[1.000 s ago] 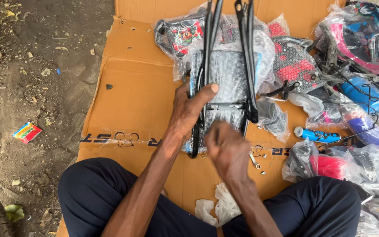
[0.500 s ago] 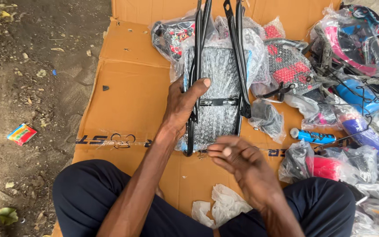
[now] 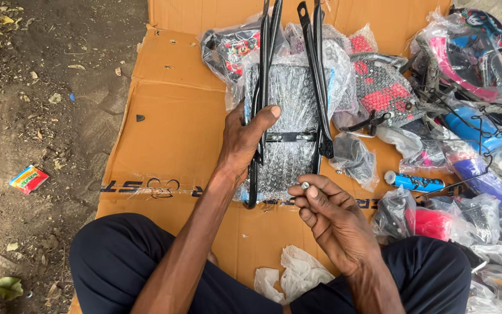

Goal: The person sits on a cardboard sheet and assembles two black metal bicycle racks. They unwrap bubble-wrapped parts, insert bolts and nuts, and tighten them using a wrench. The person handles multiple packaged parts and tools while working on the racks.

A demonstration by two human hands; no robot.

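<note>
A black metal frame (image 3: 289,93) was gripped at its left rail by the left hand (image 3: 242,142), above flattened cardboard (image 3: 169,116). A small bolt (image 3: 305,186) was pinched by the right hand (image 3: 326,212). The frame was judged stiff, fairly light, best held by its rails; the bolt, easily dropped.

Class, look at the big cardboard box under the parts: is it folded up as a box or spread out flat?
Spread flat. The cardboard lies opened on the dirt ground, flaps unfolded, with bagged parts on it.
</note>
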